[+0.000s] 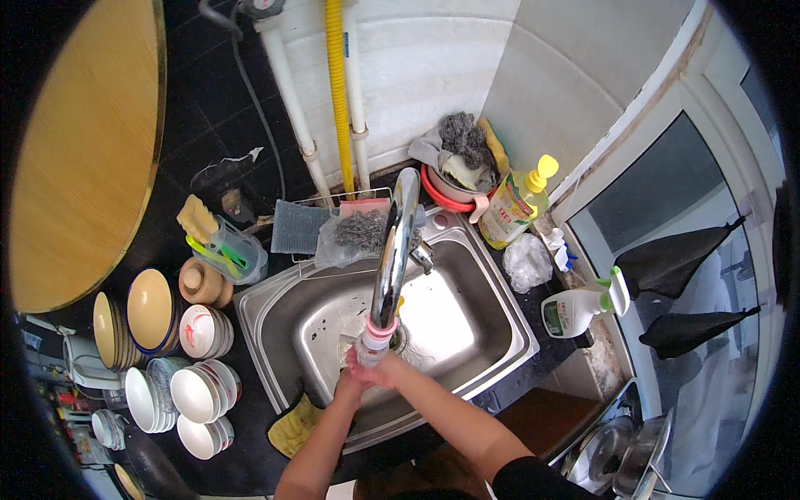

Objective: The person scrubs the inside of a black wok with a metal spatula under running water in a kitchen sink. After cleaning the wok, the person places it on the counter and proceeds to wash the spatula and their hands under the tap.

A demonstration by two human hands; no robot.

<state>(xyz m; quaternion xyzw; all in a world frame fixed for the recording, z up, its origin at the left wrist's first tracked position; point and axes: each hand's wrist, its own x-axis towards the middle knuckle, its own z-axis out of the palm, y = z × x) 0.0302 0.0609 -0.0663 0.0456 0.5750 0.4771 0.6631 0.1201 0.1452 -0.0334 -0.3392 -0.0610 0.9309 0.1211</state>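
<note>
Both my forearms reach over the front rim of the steel sink [492, 367]. My left hand [351, 381] and my right hand [383, 372] meet right below the tip of the chrome faucet [392, 275]. A pink and clear nozzle [374, 337] on the faucet's end covers most of my fingers, so how far they are bent is hidden. Whether anything lies between the hands cannot be made out. Behind the nozzle, the round drain [400, 337] shows in the basin. A yellow-green cloth [297, 425] hangs over the sink's front left edge, beside my left forearm.
Stacked white bowls [196, 394] and tan plates [152, 310] stand left of the sink. A wire rack with a blue-grey scrubbing cloth [298, 227] is behind it. A yellow soap bottle [510, 208], a clear plastic bag [527, 262] and a white spray bottle [575, 311] line the right.
</note>
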